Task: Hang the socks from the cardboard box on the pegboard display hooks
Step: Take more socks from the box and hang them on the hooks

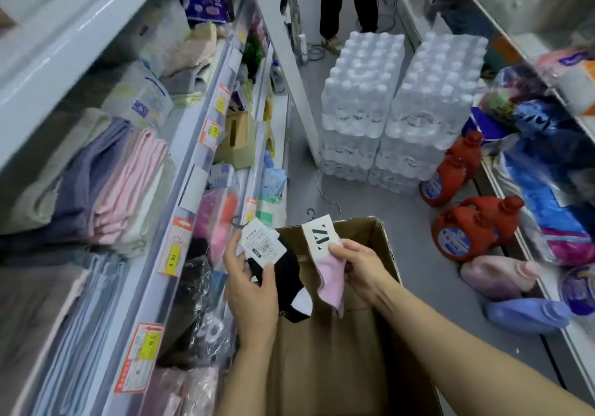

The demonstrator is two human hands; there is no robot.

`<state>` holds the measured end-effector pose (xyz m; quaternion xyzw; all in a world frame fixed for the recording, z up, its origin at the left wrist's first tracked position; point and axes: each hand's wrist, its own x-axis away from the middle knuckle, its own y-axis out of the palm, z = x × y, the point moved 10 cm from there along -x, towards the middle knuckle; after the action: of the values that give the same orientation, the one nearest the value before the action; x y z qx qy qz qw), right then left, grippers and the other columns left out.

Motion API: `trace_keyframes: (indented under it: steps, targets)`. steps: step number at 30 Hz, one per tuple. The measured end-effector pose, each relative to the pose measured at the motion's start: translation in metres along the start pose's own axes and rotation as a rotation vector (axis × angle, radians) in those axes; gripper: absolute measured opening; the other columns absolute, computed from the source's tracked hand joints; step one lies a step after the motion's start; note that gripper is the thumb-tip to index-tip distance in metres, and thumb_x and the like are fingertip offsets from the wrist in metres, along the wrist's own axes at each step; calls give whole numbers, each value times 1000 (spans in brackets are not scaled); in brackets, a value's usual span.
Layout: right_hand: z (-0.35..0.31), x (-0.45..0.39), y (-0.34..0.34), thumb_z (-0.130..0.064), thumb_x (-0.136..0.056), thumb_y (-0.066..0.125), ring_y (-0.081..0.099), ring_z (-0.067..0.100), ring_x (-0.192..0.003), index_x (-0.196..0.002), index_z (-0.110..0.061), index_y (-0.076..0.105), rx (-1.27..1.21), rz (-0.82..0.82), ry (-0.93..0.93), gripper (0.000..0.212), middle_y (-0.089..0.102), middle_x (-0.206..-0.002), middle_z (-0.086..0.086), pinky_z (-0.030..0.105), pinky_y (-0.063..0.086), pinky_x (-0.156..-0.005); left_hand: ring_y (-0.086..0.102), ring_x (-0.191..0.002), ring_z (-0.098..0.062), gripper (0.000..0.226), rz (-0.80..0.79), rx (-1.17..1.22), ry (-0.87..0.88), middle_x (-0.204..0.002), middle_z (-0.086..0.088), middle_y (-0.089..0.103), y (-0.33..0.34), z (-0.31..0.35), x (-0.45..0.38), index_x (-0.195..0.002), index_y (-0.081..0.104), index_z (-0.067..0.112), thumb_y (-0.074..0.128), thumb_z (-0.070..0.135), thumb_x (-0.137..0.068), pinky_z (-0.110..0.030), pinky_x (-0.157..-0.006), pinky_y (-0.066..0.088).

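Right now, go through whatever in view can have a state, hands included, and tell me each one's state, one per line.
left hand: holds the black sock by its tag
right hand: pinches the pink sock
black sock: lifted above the box, tag and hook on
pink sock: hanging from the fingers, label band on
cardboard box: open, flaps up
red detergent jugs: upright, capped
water bottle packs: stacked, shrink-wrapped
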<state>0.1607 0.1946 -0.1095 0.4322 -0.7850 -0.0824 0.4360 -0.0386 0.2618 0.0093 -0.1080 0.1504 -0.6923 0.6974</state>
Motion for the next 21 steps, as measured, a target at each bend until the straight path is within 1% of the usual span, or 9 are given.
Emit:
trace_keyframes:
  steps: [4, 7, 8, 10, 11, 13, 15, 17, 21]
  targets:
    - [-32, 11, 17, -3, -89, 66, 71, 18, -76, -100, -3, 70, 137, -28, -94, 11, 75, -96, 12, 23, 53, -58, 56, -112, 1, 74, 1, 66, -41, -117, 24, 56, -6, 16, -5, -144, 39, 38, 68, 0, -88, -12, -92, 43]
    - [-52, 25, 34, -4, -88, 67, 70, 15, -71, -96, -6, 69, 204, -63, -149, 9, 75, -89, 9, 21, 51, -53, 60, -104, 11, 55, 13, 143, -84, -113, 20, 63, -15, 24, -10, -131, 54, 27, 72, 0, -86, -11, -91, 48]
    - [-59, 30, 40, -4, -88, 67, 69, 14, -68, -95, -6, 69, 222, -78, -166, 8, 75, -87, 8, 20, 49, -51, 62, -105, 9, 46, 18, 167, -99, -115, 12, 67, -19, 25, -12, -126, 59, 20, 72, 1, -86, -17, -94, 51]
    - [-70, 40, 50, -3, -88, 67, 68, 13, -66, -96, -6, 69, 242, -101, -195, 8, 75, -85, 8, 21, 49, -51, 67, -108, -8, 36, 42, 219, -137, -117, -3, 71, -28, 27, -11, -122, 63, 8, 71, 2, -87, -36, -100, 53]
    - [-76, 45, 54, -3, -88, 67, 69, 15, -68, -97, -5, 69, 247, -112, -203, 10, 75, -87, 9, 23, 51, -54, 68, -107, -11, 35, 54, 256, -148, -116, -5, 72, -32, 32, -7, -122, 63, 6, 69, 1, -88, -38, -98, 54]
    - [-85, 59, 62, -3, -87, 68, 71, 18, -74, -98, -4, 69, 257, -145, -211, 11, 76, -90, 10, 26, 54, -58, 70, -100, -7, 31, 83, 313, -144, -112, -5, 73, -43, 46, 4, -120, 64, 4, 66, -2, -90, -25, -85, 58]
    - [-92, 77, 70, -1, -87, 68, 72, 19, -75, -96, -3, 68, 262, -198, -222, 10, 76, -90, 11, 26, 55, -58, 71, -90, 0, 27, 106, 365, -140, -107, -2, 72, -52, 62, 19, -118, 64, 5, 64, -3, -91, -13, -73, 54]
    - [-98, 99, 78, 1, -87, 68, 72, 21, -74, -96, -1, 67, 261, -256, -226, 9, 76, -88, 13, 27, 56, -59, 70, -88, 1, 27, 132, 411, -141, -107, -1, 72, -62, 75, 36, -117, 64, 7, 63, -2, -92, -11, -70, 53]
    - [-108, 151, 95, 3, -88, 66, 73, 19, -70, -100, 3, 64, 291, -378, -264, 13, 76, -85, 12, 25, 55, -55, 71, -97, -9, 24, 233, 492, -129, -107, 2, 75, -90, 95, 76, -111, 70, 13, 66, 1, -91, -18, -75, 55]
